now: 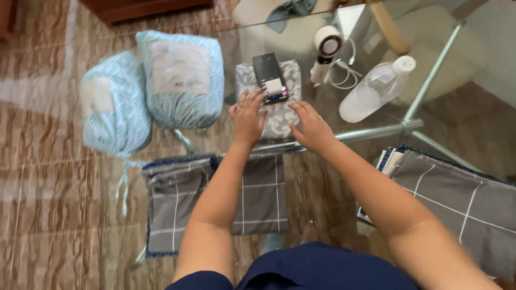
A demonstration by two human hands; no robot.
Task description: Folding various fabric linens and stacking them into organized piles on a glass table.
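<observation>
At the near edge of the glass tabletop [376,131], both hands — left hand [248,115] and right hand [312,126], fingers spread flat, holding nothing — press the folded grey patterned cloth [279,115], steadying it under the black phone [270,78] near a clear water bottle [376,88].

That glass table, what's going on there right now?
A person is leaning over the glass table with both hands on a small folded grey patterned cloth. The left hand lies flat on its left side and the right hand on its lower right edge. A black phone lies on top of the cloth. Beside it are a clear plastic bottle on its side and a small white fan.
</observation>
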